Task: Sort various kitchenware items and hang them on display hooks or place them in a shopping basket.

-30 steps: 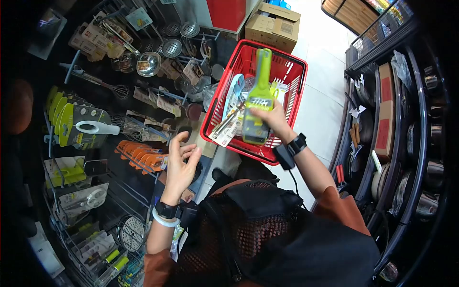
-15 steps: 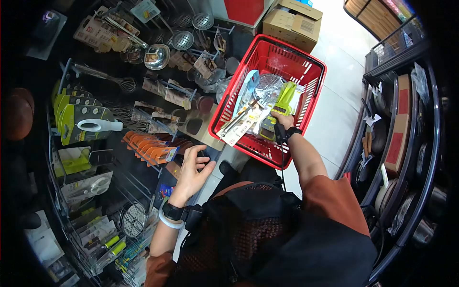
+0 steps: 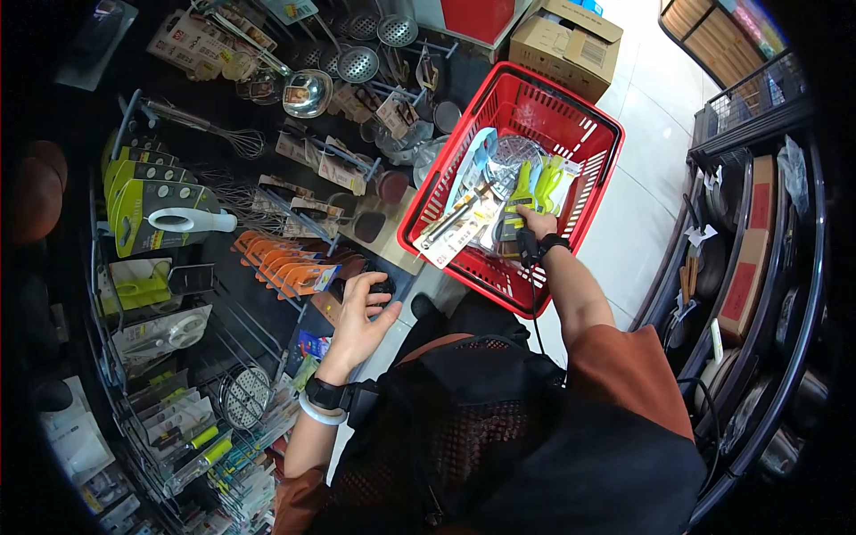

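My right hand [image 3: 539,223] reaches inside a red shopping basket [image 3: 608,147], its fingers closed on a packaged kitchen tool [image 3: 523,185] with a lime-green handle and a dark label. A second lime-green tool [image 3: 553,178] lies right beside it. In the basket there are also a round wire strainer or basket [image 3: 513,156], a light-blue utensil [image 3: 470,165] and a carded tool with a metal shaft [image 3: 450,218]. My left hand [image 3: 358,325] hovers with fingers apart and bent, holding nothing, near the orange carded items [image 3: 294,272] on the rack.
On the left, a rack carries a whisk [image 3: 241,141], skimmers [image 3: 358,64], a ladle [image 3: 308,94] and green-carded tools [image 3: 169,209]. An open cardboard box [image 3: 566,49] stands behind the basket. Shelves with pans [image 3: 713,366] line the right side. White floor tiles [image 3: 646,125] lie between.
The view has shifted slightly, so the basket and racks appear farther right. Two lime-green tools now show apart under my right hand. My left hand keeps its pose.
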`<action>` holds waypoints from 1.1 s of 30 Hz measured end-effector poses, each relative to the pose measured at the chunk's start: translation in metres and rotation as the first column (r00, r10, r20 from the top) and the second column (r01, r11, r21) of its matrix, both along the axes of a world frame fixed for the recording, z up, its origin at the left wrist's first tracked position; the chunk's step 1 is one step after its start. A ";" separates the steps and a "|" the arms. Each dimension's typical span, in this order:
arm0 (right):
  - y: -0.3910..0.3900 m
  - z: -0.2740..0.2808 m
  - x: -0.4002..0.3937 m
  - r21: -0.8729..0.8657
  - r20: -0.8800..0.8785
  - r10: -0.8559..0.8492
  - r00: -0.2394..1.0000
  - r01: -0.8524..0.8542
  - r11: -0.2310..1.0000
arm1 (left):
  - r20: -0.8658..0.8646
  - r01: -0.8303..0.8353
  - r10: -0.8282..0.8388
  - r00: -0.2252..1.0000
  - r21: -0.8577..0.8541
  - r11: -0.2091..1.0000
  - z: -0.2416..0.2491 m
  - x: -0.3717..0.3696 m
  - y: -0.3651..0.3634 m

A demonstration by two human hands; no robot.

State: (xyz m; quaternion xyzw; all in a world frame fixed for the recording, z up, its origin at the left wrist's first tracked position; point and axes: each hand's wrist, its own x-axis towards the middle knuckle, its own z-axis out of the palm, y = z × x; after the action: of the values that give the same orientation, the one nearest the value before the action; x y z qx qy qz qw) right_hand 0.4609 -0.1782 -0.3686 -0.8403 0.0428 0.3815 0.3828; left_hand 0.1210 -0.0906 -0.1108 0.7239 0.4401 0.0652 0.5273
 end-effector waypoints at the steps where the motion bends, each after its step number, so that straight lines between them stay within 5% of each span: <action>1: -0.002 -0.010 0.004 0.001 -0.014 0.006 1.000 -0.006 1.000 | 0.001 0.001 -0.001 1.000 0.001 1.000 0.000 0.000 0.000; 5: -0.005 -0.022 0.004 0.298 -0.040 -0.060 0.997 0.069 0.952 | -0.012 0.013 -0.013 1.000 -0.011 1.000 -0.003 -0.002 0.000; 8: -0.002 -0.024 0.004 0.211 0.078 0.051 0.996 -0.067 0.975 | -0.019 0.029 -0.029 0.999 -0.018 0.999 -0.004 -0.002 0.000; 11: 0.015 -0.010 -0.005 -0.291 0.078 0.078 0.994 -0.052 0.955 | -0.026 0.038 -0.039 0.999 -0.018 0.999 -0.005 -0.002 0.002; 17: 0.009 0.007 -0.023 -0.450 0.297 0.378 0.877 -0.221 0.865 | -0.015 0.004 -0.003 1.000 0.030 1.000 0.000 -0.004 0.005; 19: 0.017 0.026 -0.028 -0.459 0.271 0.350 0.897 -0.199 0.866 | 0.035 -0.017 0.014 0.999 0.072 0.997 0.008 -0.002 0.009; 20: 0.024 0.023 -0.036 -0.480 0.435 0.344 0.832 -0.108 0.870 | 0.062 -0.023 0.018 0.998 0.092 0.996 0.012 -0.003 0.014; 22: 0.032 0.036 -0.045 -0.304 0.646 0.303 0.700 -0.128 0.944 | 0.194 -0.141 0.108 0.975 0.164 0.976 0.020 -0.008 0.025; 26: 0.058 0.090 -0.064 -0.004 0.754 0.210 0.623 -0.316 0.949 | 0.496 -0.479 0.259 0.829 0.389 0.787 0.033 -0.029 0.044; 28: 0.073 0.124 -0.074 0.161 0.844 0.135 0.519 -0.486 0.859 | 0.532 -0.609 0.354 0.769 0.444 0.657 0.051 -0.036 0.053; 33: 0.104 0.229 -0.139 0.395 0.839 0.105 0.534 -0.730 0.558 | 0.592 -0.698 0.394 0.703 0.470 0.540 0.071 -0.052 0.087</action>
State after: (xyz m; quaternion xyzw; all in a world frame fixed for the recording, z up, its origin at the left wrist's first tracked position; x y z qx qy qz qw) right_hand 0.3224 -0.0738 -0.1400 -0.6764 -0.4921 0.0795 0.5422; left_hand 0.0687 -0.0039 -0.0394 0.6490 0.4709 0.5361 0.2637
